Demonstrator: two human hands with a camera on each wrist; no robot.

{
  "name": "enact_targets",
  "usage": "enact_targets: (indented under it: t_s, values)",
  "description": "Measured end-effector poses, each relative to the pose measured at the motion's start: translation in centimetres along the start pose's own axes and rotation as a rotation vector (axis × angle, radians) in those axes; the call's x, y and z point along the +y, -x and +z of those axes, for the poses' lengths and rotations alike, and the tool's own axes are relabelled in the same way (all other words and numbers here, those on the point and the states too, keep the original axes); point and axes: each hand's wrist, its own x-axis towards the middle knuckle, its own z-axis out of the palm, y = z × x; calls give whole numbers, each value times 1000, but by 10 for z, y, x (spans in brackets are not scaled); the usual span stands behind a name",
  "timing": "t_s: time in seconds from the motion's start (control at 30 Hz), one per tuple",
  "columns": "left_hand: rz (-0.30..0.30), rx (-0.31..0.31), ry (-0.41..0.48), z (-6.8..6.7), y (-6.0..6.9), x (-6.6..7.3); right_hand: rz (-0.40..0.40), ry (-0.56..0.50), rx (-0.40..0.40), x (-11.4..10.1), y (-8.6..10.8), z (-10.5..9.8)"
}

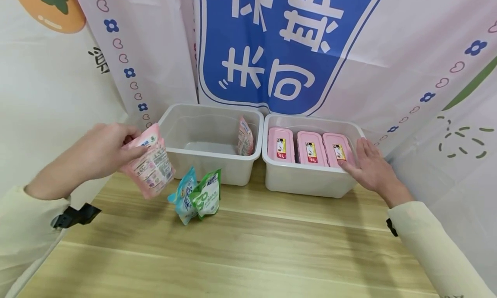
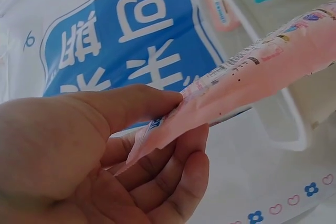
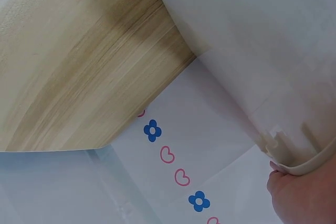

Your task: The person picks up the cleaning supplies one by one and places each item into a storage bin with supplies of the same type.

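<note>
My left hand (image 1: 108, 145) pinches a pink printed pouch (image 1: 152, 168) by its upper edge, just left of the left white bin (image 1: 211, 165). In the left wrist view, the thumb lies on one face of the pouch and the fingers behind it. Inside that bin, another pink pouch (image 1: 245, 138) leans at the right end. My right hand (image 1: 370, 168) rests on the right corner of the right white bin (image 1: 303, 181), fingers extended along the rim and thumb over the front edge. Three pink lidded boxes (image 1: 310, 148) stand in this bin.
On the wooden table (image 1: 248, 246), a blue pouch (image 1: 185, 197) and a green pouch (image 1: 209, 195) stand against each other before the left bin. Behind both bins hangs a printed cloth (image 1: 357, 86), and more cloth flanks the table.
</note>
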Motion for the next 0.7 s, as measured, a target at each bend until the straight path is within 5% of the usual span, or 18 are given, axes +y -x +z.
enact_targets:
  t_s: [0.4, 0.7]
  values:
    - [-8, 36, -45, -27, -3, 9, -2, -6, 6, 1, 0, 2]
    - [5, 137, -96, -48, -8, 13, 3, -9, 2, 0, 1, 1]
